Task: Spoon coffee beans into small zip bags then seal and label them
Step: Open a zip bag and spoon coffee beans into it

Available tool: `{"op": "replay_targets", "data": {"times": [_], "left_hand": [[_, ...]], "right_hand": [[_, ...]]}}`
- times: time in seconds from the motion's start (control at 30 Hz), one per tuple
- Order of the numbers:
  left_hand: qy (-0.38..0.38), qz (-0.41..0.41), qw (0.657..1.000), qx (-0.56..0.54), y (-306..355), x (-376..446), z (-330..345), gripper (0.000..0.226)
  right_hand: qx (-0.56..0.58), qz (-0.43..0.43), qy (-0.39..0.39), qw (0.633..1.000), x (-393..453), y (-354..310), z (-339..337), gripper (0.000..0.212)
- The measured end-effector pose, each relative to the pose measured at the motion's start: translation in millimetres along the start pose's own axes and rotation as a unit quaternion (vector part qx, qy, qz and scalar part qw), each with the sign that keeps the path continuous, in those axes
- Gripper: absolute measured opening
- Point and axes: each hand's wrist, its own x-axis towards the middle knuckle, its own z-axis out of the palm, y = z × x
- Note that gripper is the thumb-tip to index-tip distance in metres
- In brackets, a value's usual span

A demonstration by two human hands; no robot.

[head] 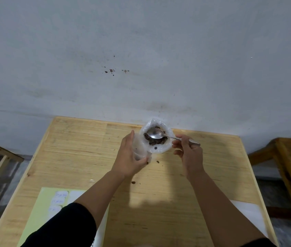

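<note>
A pale stained wall (141,59) rises right behind the wooden worktop (80,152), whose far edge runs just beyond my hands; bare wood lies open to left and right. My left hand (129,157) grips a small clear zip bag (138,148), beside the big bag of coffee beans (156,138). My right hand (188,150) pinches the spoon (156,133), its bowl over the beans. A label sheet (52,207) lies near my left sleeve.

Plain room: stained wall (141,59), wooden table (87,148).
</note>
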Motion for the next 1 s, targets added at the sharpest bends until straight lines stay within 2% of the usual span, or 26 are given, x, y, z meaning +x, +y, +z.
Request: {"op": "replay_targets", "data": {"times": [0.13,0.27,0.47,0.57,0.77,1.0], "left_hand": [[0.003,-0.002,1.0,0.004,0,1,1,0.101],[-0.004,-0.005,1.0,0.003,-1,2,1,0.101],[-0.014,-0.01,1.0,-0.003,-1,3,2,0.101],[-0.016,-0.009,1.0,-0.007,0,4,2,0.102],[-0.016,-0.008,1.0,-0.005,0,4,3,0.105],[-0.013,0.0,1.0,0.001,3,6,2,0.105]], "right_hand": [[-0.058,-0.003,0.05,0.997,10,15,-3,0.022],[-0.091,0.021,0.049,0.994,11,28,0,0.021],[-0.022,0.117,0.078,0.99,18,30,6,0.021],[0.024,0.137,0.088,0.986,17,25,3,0.019],[0.064,0.105,0.062,0.991,13,3,1,0.023],[-0.047,-0.017,-0.046,0.998,3,-11,7,0.022]]}}
